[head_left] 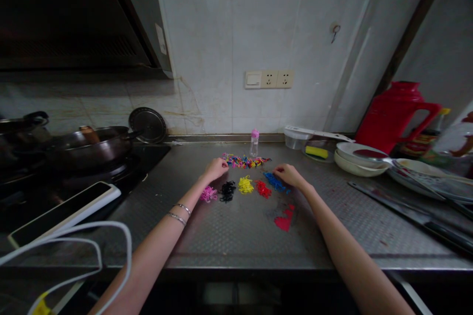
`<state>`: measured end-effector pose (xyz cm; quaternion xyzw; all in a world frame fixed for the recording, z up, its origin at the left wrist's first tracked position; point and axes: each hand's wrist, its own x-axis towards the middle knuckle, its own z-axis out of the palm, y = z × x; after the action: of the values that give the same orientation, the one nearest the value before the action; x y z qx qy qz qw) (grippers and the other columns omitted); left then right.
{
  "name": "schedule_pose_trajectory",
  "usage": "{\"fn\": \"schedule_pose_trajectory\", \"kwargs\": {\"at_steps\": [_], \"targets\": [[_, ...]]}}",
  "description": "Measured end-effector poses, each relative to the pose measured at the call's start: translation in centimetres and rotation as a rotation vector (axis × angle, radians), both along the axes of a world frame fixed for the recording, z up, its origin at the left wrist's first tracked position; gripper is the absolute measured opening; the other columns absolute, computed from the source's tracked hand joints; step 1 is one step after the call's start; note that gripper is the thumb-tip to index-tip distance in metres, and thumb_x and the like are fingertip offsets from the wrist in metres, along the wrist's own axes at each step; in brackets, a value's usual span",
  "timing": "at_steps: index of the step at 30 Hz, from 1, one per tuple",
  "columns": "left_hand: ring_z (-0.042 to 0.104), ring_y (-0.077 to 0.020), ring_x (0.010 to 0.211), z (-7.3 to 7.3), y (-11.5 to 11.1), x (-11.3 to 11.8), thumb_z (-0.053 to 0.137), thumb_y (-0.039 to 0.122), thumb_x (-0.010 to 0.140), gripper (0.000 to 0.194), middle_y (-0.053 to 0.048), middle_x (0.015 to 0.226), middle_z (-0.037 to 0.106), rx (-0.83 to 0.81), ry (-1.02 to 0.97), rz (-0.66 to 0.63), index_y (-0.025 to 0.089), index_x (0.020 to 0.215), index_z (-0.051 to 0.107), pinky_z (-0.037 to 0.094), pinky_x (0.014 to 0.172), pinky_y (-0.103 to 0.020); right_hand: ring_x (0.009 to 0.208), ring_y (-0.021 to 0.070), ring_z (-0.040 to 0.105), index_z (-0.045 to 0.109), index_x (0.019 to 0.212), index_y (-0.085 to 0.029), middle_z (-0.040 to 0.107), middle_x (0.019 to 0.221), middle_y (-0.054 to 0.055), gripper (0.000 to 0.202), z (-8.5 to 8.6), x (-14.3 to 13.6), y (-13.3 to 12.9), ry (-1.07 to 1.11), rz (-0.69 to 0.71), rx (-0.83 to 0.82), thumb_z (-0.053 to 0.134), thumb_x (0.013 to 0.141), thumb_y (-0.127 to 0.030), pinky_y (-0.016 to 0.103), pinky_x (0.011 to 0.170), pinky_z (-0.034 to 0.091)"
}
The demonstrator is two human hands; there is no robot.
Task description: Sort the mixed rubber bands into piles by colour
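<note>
My left hand (216, 170) is at the left end of a mixed-colour heap of small rubber bands (246, 161), fingers pinched together; what they hold, if anything, is too small to make out. At the right edge of the blue rubber band pile (275, 182), my right hand (288, 175) has its fingers closed, their grip hidden. Between the hands lie single-colour piles: pink bands (209, 194) by my left wrist, then black bands (227, 190), yellow bands (246, 185) and red bands (263, 189). Behind the mixed heap stands a small clear bottle (253, 146) with a pink cap.
A red patch (284, 219) marks the metal counter (229, 241) in front. Left are a stove pan (96, 142), a white-edged device (66, 211) and a white cable (127, 256). Right are stacked bowls (358, 165), a long knife (399, 206) and a red thermos (388, 115).
</note>
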<state>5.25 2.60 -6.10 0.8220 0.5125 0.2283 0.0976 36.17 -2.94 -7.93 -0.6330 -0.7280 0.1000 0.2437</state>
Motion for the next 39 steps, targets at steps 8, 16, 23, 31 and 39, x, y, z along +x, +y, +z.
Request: {"fn": "schedule_pose_trajectory", "kwargs": {"at_steps": [8, 16, 23, 31, 39], "targets": [[0.058, -0.0159, 0.078, -0.3, 0.1, 2.4, 0.048, 0.029, 0.077, 0.024, -0.004, 0.089, 0.065, 0.008, 0.163, 0.017, 0.024, 0.091, 0.067, 0.042, 0.070, -0.024, 0.068, 0.0153, 0.059, 0.069, 0.076, -0.013, 0.068, 0.074, 0.006, 0.026, -0.1, -0.1, -0.1, -0.010, 0.012, 0.031, 0.046, 0.074, -0.027, 0.020, 0.059, 0.040], [0.058, -0.0175, 0.086, 0.0, 0.4, 3.5, 0.048, 0.027, 0.079, 0.022, -0.005, 0.095, 0.065, 0.010, 0.223, 0.069, 0.023, 0.089, 0.067, 0.043, 0.075, -0.027, 0.067, 0.0145, 0.059, 0.069, 0.076, -0.014, 0.068, 0.074, 0.006, 0.024, -0.2, -0.2, 0.0, -0.002, -0.003, 0.048, 0.048, 0.073, -0.026, 0.020, 0.060, 0.039], [0.059, -0.0192, 0.082, -0.3, 1.0, 3.3, 0.045, 0.029, 0.080, 0.025, -0.007, 0.091, 0.066, 0.033, 0.172, 0.048, 0.021, 0.088, 0.068, 0.043, 0.072, -0.029, 0.067, 0.0139, 0.059, 0.068, 0.077, -0.014, 0.068, 0.074, 0.006, 0.023, -0.4, 0.0, 0.2, -0.010, 0.011, 0.054, 0.048, 0.074, -0.025, 0.019, 0.060, 0.039], [0.058, -0.0168, 0.073, -0.2, 1.7, 2.1, 0.049, 0.033, 0.078, 0.026, -0.007, 0.083, 0.067, 0.016, -0.026, 0.029, 0.018, 0.081, 0.069, 0.039, 0.064, -0.025, 0.067, 0.0129, 0.058, 0.068, 0.076, -0.014, 0.067, 0.074, 0.005, 0.021, -0.6, -0.1, 0.3, -0.023, 0.009, 0.080, 0.049, 0.073, -0.023, 0.018, 0.060, 0.039], [0.054, -0.0144, 0.063, 1.3, 2.2, -3.4, 0.057, 0.032, 0.067, 0.028, -0.008, 0.070, 0.066, -0.187, -0.182, -0.216, 0.008, 0.074, 0.069, 0.038, 0.059, -0.023, 0.069, 0.0137, 0.058, 0.067, 0.076, -0.015, 0.067, 0.076, 0.007, 0.020, -0.8, -0.1, 0.4, -0.032, 0.005, 0.105, 0.048, 0.073, -0.023, 0.019, 0.063, 0.039]]}}
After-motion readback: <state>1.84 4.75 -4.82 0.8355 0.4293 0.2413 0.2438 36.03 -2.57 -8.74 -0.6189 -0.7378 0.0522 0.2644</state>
